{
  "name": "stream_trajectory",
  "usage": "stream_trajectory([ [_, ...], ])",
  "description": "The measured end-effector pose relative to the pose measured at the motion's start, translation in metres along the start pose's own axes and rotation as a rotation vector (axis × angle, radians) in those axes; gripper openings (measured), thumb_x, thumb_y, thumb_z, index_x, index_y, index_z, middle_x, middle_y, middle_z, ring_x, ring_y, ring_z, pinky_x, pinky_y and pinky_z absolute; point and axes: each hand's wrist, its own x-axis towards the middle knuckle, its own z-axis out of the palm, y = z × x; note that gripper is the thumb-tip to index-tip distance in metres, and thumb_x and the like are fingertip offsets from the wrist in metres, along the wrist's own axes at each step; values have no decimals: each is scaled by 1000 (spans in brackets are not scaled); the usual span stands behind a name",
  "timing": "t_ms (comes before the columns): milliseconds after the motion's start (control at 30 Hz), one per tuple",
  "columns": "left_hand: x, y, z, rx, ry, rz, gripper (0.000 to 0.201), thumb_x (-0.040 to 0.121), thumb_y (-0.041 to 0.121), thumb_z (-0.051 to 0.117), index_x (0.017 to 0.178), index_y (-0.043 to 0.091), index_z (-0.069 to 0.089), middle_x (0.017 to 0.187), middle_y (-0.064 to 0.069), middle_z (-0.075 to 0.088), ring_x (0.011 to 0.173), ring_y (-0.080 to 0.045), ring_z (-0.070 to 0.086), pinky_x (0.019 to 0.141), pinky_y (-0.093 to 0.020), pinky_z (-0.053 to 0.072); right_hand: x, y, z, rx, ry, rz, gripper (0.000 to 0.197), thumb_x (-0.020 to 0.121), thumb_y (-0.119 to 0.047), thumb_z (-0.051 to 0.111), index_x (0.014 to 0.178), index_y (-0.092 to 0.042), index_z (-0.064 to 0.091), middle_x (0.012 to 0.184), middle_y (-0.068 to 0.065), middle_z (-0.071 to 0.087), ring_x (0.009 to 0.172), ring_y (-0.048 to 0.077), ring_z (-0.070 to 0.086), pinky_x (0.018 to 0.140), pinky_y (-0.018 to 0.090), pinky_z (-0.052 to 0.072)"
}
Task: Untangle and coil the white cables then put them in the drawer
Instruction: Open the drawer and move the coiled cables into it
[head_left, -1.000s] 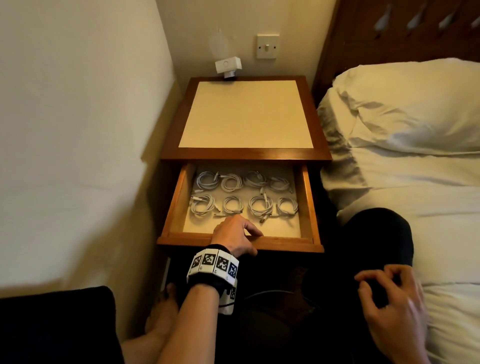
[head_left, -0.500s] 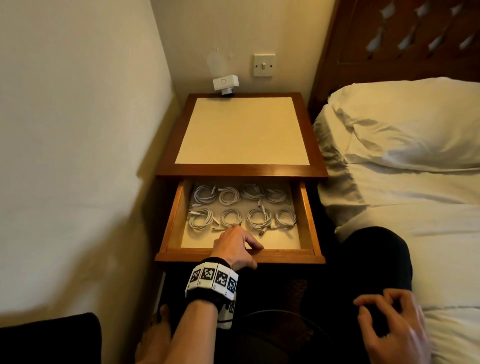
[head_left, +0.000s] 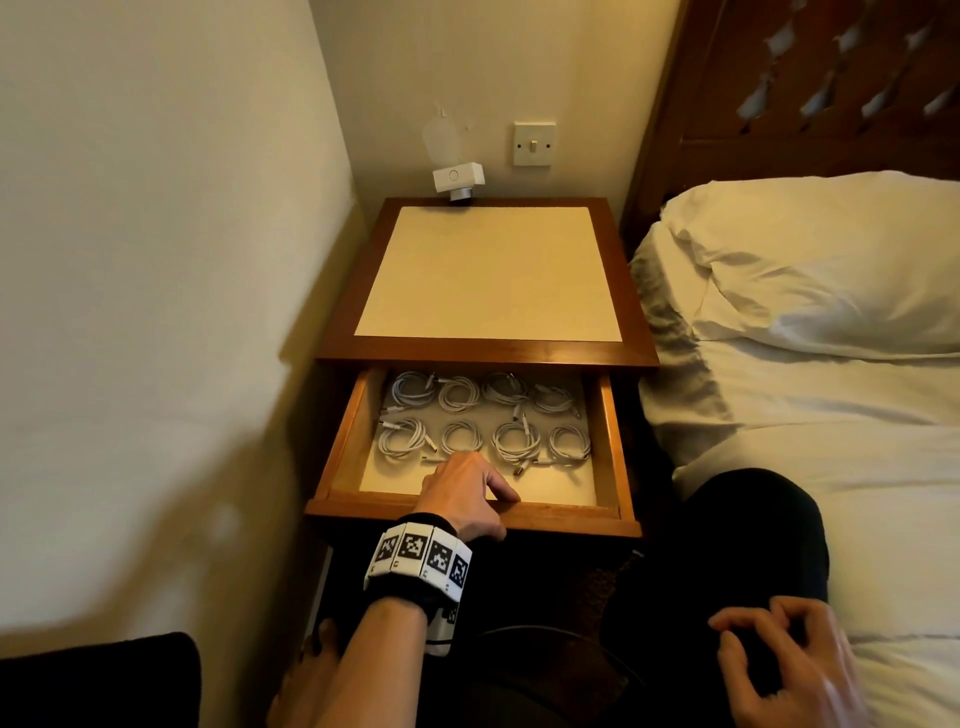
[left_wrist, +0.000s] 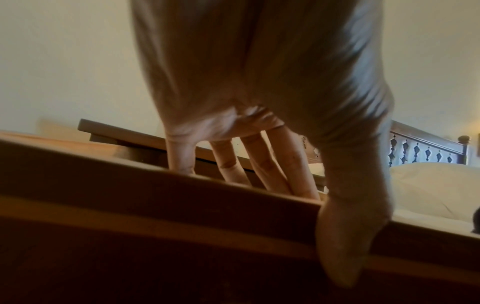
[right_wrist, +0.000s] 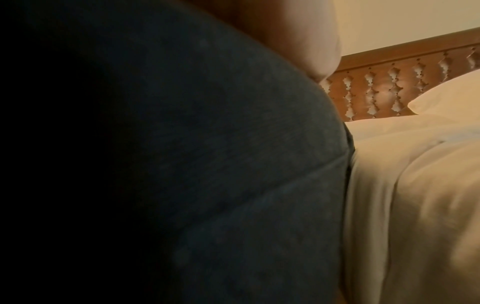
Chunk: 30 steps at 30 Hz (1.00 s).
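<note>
Several coiled white cables (head_left: 511, 441) lie in two rows inside the open wooden drawer (head_left: 571, 517) of the nightstand. My left hand (head_left: 467, 493) grips the middle of the drawer's front edge. Its fingers (left_wrist: 272, 168) reach down inside behind the drawer front (left_wrist: 155, 195), and the thumb (left_wrist: 345, 236) lies over the outer face. My right hand (head_left: 779, 660) rests at the lower right on my dark trouser leg (head_left: 727, 545), fingers loosely curled and holding nothing. In the right wrist view only the trouser leg (right_wrist: 207, 164) and a bit of the hand (right_wrist: 298, 30) show.
The nightstand top (head_left: 493, 275) is bare, with a small white device (head_left: 458, 179) at its back edge and a wall switch (head_left: 534, 144) above. A wall (head_left: 156, 260) closes the left side. A bed with pillow (head_left: 831, 270) and a carved headboard (head_left: 831, 78) lie to the right.
The drawer has slid in a little, so the back row of coils now sits right under the nightstand top. My left hand stays on the front edge. The right hand barely moved.
</note>
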Motion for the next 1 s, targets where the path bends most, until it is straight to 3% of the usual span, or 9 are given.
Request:
stream_trajectory([
  [267,5,7,5,-32,28,-3,47,55,24,86,99,36,75,104,14,69,99,-11,58,87,-36,50,3,5,1,13,-38,-1,25,70,-41,49,70,-29,71,81,-2,39,64,24,50,84,2,32],
  [433,9,5,6,-30,14,4,48,55,22,85,100,35,75,103,13,69,99,-12,59,87,-36,52,3,7,0,27,-39,-19,17,71,-41,50,73,-36,65,82,-5,36,65,22,50,85,2,32],
  [733,19,5,-2,-54,90,-20,45,59,17,85,99,37,75,105,15,69,97,-7,55,87,-30,48,3,2,-1,28,-17,-20,24,71,-40,50,70,-28,70,80,0,39,63,27,51,83,9,34],
  [800,16,1,-2,-164,72,23,46,61,15,88,103,30,74,105,13,70,96,-6,59,88,-28,50,1,4,-1,14,-19,-13,27,71,-40,49,69,-25,72,81,1,40,64,28,51,81,10,35],
  [867,8,-1,-5,-417,167,49,38,63,18,88,98,26,75,100,10,72,91,-5,62,84,-24,50,0,2,1,-8,-9,2,31,71,-40,48,69,-22,73,82,2,42,66,30,52,76,13,36],
  [933,-4,-1,-3,-736,418,-53,13,66,14,83,75,18,74,77,4,71,69,-9,61,65,-20,50,-2,-2,2,-40,5,33,33,72,-40,47,71,-20,74,85,2,43,71,34,55,72,24,38],
  [1000,-15,-8,4,-1018,598,-308,20,70,11,67,53,14,57,53,-1,55,48,-15,45,44,-23,35,-4,-7,3,-65,4,68,33,73,-40,47,73,-21,73,88,0,43,77,35,56,69,29,36],
])
